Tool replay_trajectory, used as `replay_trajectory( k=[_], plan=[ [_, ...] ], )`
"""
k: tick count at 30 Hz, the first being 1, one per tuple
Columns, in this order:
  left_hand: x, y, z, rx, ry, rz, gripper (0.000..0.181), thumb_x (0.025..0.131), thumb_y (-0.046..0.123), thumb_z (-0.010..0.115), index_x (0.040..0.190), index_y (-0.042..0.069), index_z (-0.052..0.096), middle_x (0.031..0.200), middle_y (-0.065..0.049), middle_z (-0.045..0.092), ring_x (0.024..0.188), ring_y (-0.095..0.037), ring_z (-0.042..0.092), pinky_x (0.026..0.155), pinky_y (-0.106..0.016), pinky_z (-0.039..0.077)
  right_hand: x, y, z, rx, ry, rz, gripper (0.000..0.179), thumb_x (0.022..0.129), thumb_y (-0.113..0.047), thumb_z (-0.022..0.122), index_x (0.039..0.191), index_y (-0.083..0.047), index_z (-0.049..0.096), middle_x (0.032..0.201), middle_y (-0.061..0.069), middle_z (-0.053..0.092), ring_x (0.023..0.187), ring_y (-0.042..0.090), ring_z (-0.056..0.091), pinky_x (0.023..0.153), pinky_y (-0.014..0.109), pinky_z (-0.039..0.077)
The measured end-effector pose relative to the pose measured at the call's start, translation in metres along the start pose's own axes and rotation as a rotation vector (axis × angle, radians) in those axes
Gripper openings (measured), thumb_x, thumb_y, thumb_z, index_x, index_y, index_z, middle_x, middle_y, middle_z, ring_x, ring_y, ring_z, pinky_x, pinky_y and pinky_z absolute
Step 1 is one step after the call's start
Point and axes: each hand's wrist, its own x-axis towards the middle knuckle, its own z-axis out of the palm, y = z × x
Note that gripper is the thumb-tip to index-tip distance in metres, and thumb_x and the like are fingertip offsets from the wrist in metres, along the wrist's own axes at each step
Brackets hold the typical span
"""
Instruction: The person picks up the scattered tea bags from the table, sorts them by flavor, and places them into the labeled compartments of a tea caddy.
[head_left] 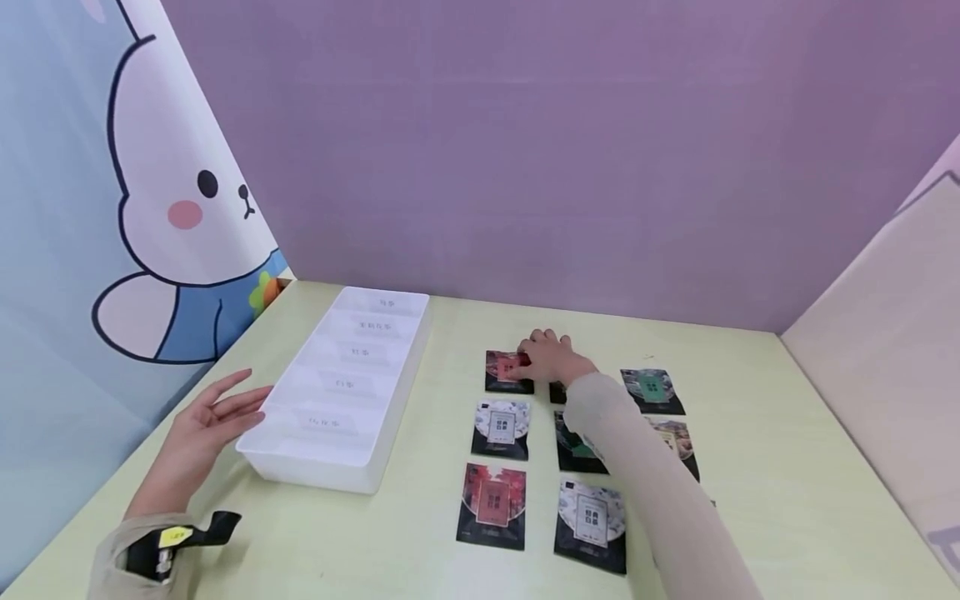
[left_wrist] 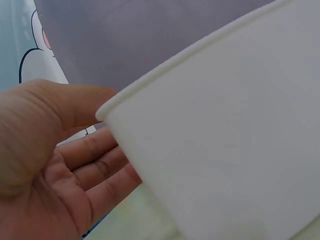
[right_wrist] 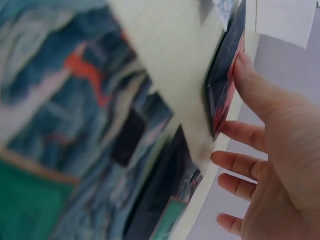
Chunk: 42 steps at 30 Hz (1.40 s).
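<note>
My left hand is at the near left side of a long white box, its fingers loosely extended against the side. In the left wrist view, the thumb meets the rim of the white box and the other fingers lie along its wall. Over the far row of flat tea sachets, my right hand touches a red-and-black sachet. The right wrist view shows the thumb on the face of that red sachet and the index fingertip at its edge; the other fingers are spread.
Compartments with small labels line the box. Nearer lie white sachets, another red one and a dark green one. Green and yellow-labelled sachets lie right, partly behind my sleeve. A purple backdrop borders the table.
</note>
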Motion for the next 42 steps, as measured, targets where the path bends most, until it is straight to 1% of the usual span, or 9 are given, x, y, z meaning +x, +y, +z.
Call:
replay_trajectory(
  k=[3,9,12,16,19,24,31,37,42],
  plan=[
    [-0.001,-0.002,-0.001,-0.088,-0.05,0.039,0.061,0.095,-0.005,0.061,0.147,0.024,0.046,0.117,0.013,0.07,0.106,0.001,0.065,0.084,-0.013,0.051,0.003,-0.001,0.0,0.022,0.017,0.005,0.054,0.094,-0.05,0.064,0.129,-0.009,0.061,0.127,0.013,0.052,0.105,0.03,0.041,0.091,0.047,0.033],
    [-0.003,-0.005,-0.009,-0.17,-0.2,0.087,0.067,0.093,-0.018,0.052,0.148,0.022,0.047,0.129,0.008,0.065,0.117,-0.002,0.06,0.087,-0.021,0.054,0.005,0.0,-0.003,0.137,0.056,0.008,0.048,0.088,-0.043,0.075,0.118,-0.009,0.061,0.114,0.01,0.057,0.099,0.029,0.042,0.087,0.046,0.034],
    [-0.004,-0.007,-0.015,-0.174,-0.312,0.116,0.074,0.092,-0.023,0.045,0.152,0.02,0.041,0.138,0.008,0.059,0.124,-0.001,0.055,0.09,-0.021,0.053,0.004,0.002,-0.004,0.247,0.071,-0.006,0.046,0.085,-0.035,0.08,0.115,-0.007,0.058,0.105,0.007,0.06,0.091,0.027,0.047,0.083,0.042,0.039],
    [-0.002,-0.01,-0.024,-0.258,-0.485,0.182,0.083,0.088,-0.031,0.035,0.157,0.015,0.031,0.149,0.004,0.049,0.134,-0.005,0.047,0.093,-0.023,0.051,0.003,0.003,-0.006,0.381,0.089,-0.028,0.042,0.086,-0.02,0.08,0.116,-0.004,0.055,0.102,0.008,0.06,0.083,0.023,0.051,0.073,0.036,0.046],
    [-0.001,-0.012,-0.027,-0.315,-0.555,0.205,0.085,0.086,-0.033,0.032,0.158,0.011,0.026,0.154,0.001,0.044,0.137,-0.007,0.043,0.094,-0.025,0.051,0.003,0.001,-0.008,0.425,0.125,-0.043,0.034,0.089,-0.01,0.075,0.116,-0.002,0.054,0.105,0.011,0.06,0.085,0.024,0.053,0.072,0.036,0.048],
    [-0.001,-0.015,-0.028,-0.298,-0.544,0.206,0.084,0.086,-0.032,0.033,0.158,0.011,0.025,0.153,0.002,0.045,0.137,-0.006,0.043,0.093,-0.024,0.052,0.0,0.002,-0.011,0.442,0.191,-0.064,0.018,0.096,-0.002,0.063,0.113,-0.002,0.056,0.111,0.015,0.063,0.092,0.025,0.058,0.074,0.036,0.051],
    [0.002,-0.015,-0.021,-0.27,-0.541,0.211,0.082,0.087,-0.031,0.035,0.157,0.01,0.029,0.154,0.0,0.044,0.136,-0.008,0.044,0.091,-0.024,0.053,-0.007,0.013,-0.022,0.523,0.268,-0.099,0.011,0.098,0.002,0.057,0.106,-0.002,0.064,0.096,0.013,0.064,0.078,0.026,0.061,0.064,0.036,0.052],
    [0.003,-0.014,-0.016,-0.238,-0.528,0.206,0.08,0.089,-0.03,0.035,0.157,0.012,0.029,0.153,0.002,0.045,0.135,-0.007,0.045,0.091,-0.024,0.053,-0.013,0.02,-0.033,0.566,0.269,-0.126,0.011,0.095,0.005,0.06,0.102,0.001,0.067,0.087,0.014,0.066,0.075,0.03,0.065,0.066,0.046,0.059],
    [0.004,-0.014,-0.01,-0.214,-0.515,0.204,0.078,0.09,-0.028,0.038,0.158,0.009,0.026,0.153,0.003,0.045,0.136,-0.005,0.044,0.094,-0.023,0.051,-0.02,0.024,-0.046,0.64,0.238,-0.115,0.015,0.095,0.006,0.058,0.106,0.004,0.067,0.091,0.018,0.067,0.079,0.036,0.068,0.073,0.05,0.059]
  ],
)
